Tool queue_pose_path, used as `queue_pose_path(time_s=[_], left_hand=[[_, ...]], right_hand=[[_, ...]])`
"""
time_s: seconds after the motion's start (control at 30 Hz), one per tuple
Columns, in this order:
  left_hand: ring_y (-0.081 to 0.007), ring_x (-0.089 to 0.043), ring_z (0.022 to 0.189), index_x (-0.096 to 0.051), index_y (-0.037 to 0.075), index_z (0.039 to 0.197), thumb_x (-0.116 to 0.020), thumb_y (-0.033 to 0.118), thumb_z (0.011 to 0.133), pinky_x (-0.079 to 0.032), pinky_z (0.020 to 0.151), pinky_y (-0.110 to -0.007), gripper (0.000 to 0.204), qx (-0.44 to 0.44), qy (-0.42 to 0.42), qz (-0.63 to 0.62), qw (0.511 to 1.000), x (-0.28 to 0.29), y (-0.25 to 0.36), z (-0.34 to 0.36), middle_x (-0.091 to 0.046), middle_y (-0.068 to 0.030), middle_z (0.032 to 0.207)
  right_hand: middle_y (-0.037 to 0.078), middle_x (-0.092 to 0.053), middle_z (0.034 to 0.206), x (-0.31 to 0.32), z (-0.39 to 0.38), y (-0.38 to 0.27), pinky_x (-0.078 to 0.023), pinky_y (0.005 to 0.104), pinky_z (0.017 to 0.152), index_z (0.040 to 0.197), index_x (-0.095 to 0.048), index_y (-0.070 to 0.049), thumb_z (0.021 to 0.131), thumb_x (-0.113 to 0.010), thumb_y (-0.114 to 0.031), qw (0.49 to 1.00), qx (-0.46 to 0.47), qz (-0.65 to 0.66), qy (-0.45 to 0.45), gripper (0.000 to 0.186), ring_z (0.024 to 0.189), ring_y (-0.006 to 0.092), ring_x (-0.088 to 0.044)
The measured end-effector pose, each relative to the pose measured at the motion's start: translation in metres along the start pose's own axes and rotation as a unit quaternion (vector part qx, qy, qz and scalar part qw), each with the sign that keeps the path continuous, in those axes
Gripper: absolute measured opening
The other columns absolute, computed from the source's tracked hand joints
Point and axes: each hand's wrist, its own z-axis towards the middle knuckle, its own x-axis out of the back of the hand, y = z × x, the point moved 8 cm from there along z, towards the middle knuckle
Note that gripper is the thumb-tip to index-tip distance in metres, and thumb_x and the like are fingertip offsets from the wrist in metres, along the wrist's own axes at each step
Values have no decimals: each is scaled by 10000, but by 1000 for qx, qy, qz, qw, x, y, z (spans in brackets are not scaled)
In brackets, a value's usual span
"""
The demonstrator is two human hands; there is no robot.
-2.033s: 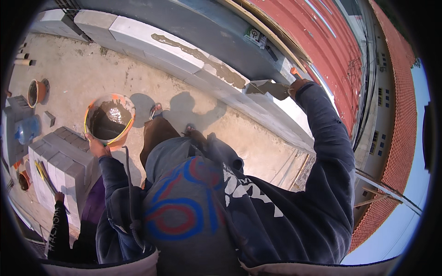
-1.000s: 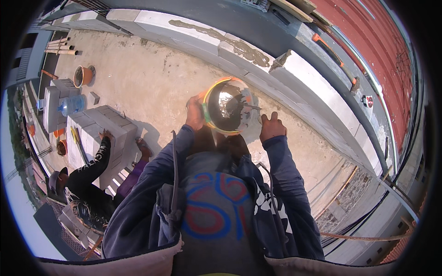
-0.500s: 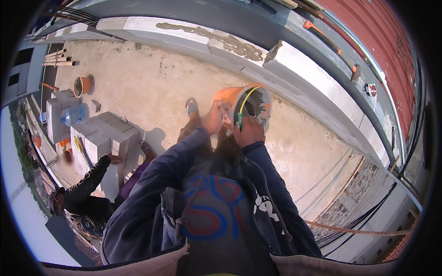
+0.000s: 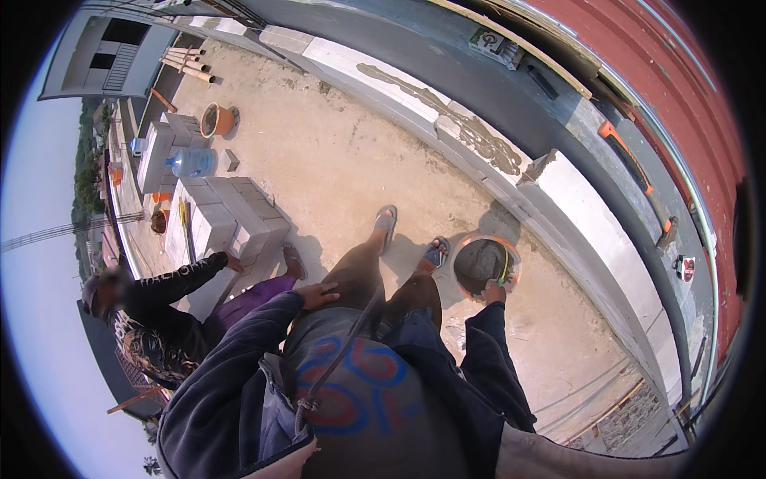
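Observation:
An orange bucket [image 4: 488,237] stands on the floor beyond my feet, with wet grey mortar [image 4: 479,265] inside. At its near right rim, my right hand [image 4: 495,293] is closed around the green end of a curved yellow handle [image 4: 505,259]. Part of that grip is hidden by the fingers. My left hand [image 4: 317,295] lies flat on my left thigh, fingers stretched out and holding nothing. Both my sandalled feet [image 4: 386,223] show left of the bucket.
Right of the bucket runs a low white block wall [image 4: 590,199] with mortar on top. A saw [image 4: 626,156] and a hammer [image 4: 669,233] lie beyond it. To my left, a co-worker [image 4: 171,307] crouches by stacked blocks [image 4: 251,211], near a water bottle [image 4: 191,163] and another bucket [image 4: 226,121].
My left hand has left the bucket and come down onto my thigh. The bucket now sits lower and farther right, with my right hand still at it. The view has shifted.

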Motion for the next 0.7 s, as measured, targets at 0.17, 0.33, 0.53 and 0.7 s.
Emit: queue_pose_path(time_s=[0.17,0.33,0.53,0.7], left_hand=[[-259,-654,1228,-559,216,1556,-501,834,951,-491,1054,-380,867,257,-18,-395,882,-89,-124,-112,-625,-126,1473],[-427,-587,1360,-310,224,1665,-550,602,1011,-461,1132,-488,793,113,48,-114,986,-118,-177,-134,-577,-247,1510],[-417,-570,1371,-488,137,1573,-502,558,1070,-419,1163,-469,656,-82,153,-21,985,-20,-123,-67,-620,-234,1456],[-399,-501,1457,-530,72,1550,-521,697,1020,-345,1238,-448,820,9,149,-142,979,78,-50,-39,-563,-240,1534]], right_hand=[[211,-590,1513,-83,75,96,-438,471,1173,1407,-674,-225,925,-676,-417,965,-223,134,-37,518,1417,394,-539],[235,-663,1330,-70,80,85,-486,475,1090,1277,-676,-92,893,-675,-362,955,-244,171,-6,469,1285,418,-613],[197,-737,1206,-23,105,-41,-536,456,1007,1123,-703,-27,887,-698,-246,936,-88,316,127,322,1161,377,-686],[190,-754,986,5,72,-198,-590,421,855,1002,-689,-19,953,-700,-274,929,99,337,114,259,931,305,-747]])
